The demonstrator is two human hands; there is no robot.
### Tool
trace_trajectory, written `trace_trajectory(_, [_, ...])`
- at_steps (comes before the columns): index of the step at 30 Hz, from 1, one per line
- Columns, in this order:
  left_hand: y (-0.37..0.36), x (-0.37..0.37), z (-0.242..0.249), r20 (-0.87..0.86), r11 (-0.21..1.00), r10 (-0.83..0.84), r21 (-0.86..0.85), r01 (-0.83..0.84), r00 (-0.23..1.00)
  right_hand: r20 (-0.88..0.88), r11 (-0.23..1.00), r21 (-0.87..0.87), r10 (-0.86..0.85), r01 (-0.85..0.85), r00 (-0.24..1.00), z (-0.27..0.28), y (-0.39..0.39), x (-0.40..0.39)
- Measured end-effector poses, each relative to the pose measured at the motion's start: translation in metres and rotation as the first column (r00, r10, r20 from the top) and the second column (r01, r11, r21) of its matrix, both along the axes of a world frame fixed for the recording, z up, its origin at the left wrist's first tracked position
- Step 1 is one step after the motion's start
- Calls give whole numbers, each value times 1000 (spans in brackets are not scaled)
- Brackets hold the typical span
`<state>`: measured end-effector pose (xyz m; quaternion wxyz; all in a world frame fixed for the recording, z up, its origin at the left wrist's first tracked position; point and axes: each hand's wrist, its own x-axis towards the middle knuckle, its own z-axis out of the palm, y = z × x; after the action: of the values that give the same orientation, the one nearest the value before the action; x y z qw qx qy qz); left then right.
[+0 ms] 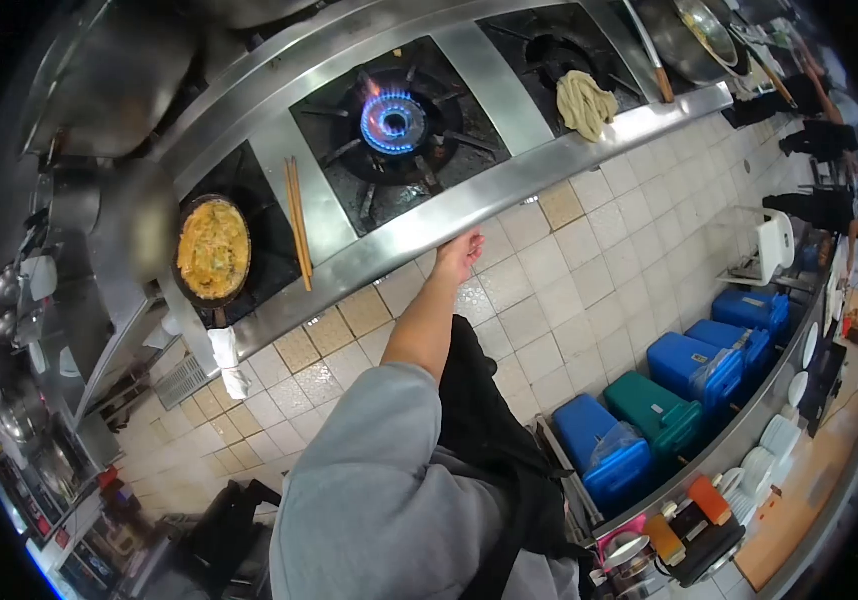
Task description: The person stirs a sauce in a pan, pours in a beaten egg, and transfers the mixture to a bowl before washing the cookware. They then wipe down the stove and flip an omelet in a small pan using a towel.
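Note:
My left hand (461,255) is at the front edge of the steel stove (419,232), its fingers curled in. Whatever lies inside those fingers, if anything, is hidden. Beyond it, a ring of blue flame burns on the middle burner (393,122), with no pan over it. To the left, a dark frying pan (187,285) holds a golden, omelette-like round (214,250); a white cloth (227,362) is wrapped around its handle. Long wooden chopsticks (299,225) lie on the steel strip beside the pan. My right hand is out of view.
A crumpled beige cloth (585,104) rests by the right burner. Metal pans (684,40) stand at the far right of the stove. Blue bins (684,365) and a green bin (654,410) line the counter behind. Other people (819,140) stand at the right; the floor is tiled.

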<state>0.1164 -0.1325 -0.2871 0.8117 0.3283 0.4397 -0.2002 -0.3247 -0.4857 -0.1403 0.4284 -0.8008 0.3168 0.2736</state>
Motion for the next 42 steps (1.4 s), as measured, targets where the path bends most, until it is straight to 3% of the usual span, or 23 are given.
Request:
trace_trajectory(8, [-3,8,1,9,999,-27,38,27,1000,15,999,-42,32,-31,999,9,-35,0])
trace_trajectory(17, [-6,13,26,-26,992,1,129,3,1000,66,1000,-24,-13,14,998,6,-16,2])
trace_trajectory(21, [-5,8,6,-25,993,-49,110,52,998,91,999,-12,-41,42,995,8,4,12])
trace_trajectory(23, [-11,-6,23,-21,987,54,151,-51,998,107,999,-9,-49,50,993,7,7,18])
trace_trajectory(25, [-10,-25,50,-112,945,-181,256,205,977,135,998,-6,-56,57,989,4,12,33])
trace_trajectory(27, [-17,-51,72,-126,754,-558,336,564,821,172,997,-4,-78,80,982,1,17,45])
trace_trajectory(28, [-20,-55,82,-113,745,-573,339,574,811,189,995,-7,-96,99,977,0,19,44])
trace_trajectory(29, [-22,-58,94,80,608,-748,478,633,658,205,992,-11,-117,122,972,-1,20,41])
trace_trajectory(30, [-24,-55,106,230,471,-873,625,622,430,221,990,-14,-136,142,966,1,22,40])
trace_trajectory(31, [-28,-47,127,276,439,-880,783,440,387,234,987,-12,-152,159,960,-1,24,38])
trace_trajectory(32, [-29,-33,145,278,431,-886,787,440,372,246,985,-8,-167,174,955,-2,27,36])
trace_trajectory(34, [-33,5,174,371,433,-870,890,144,324,276,980,0,-189,197,942,-4,31,38])
trace_trajectory(35, [-33,19,183,374,431,-873,892,138,312,291,979,4,-198,206,936,-6,32,39])
trace_trajectory(37, [-31,40,199,398,365,-878,916,-168,265,321,976,12,-210,218,924,-10,30,43])
trace_trajectory(41, [-13,36,219,361,302,-902,920,-249,236,355,985,64,-175,163,918,-25,23,75])
trace_trajectory(42, [-8,26,215,333,324,-912,943,-76,239,350,987,79,-157,138,924,-25,22,83])
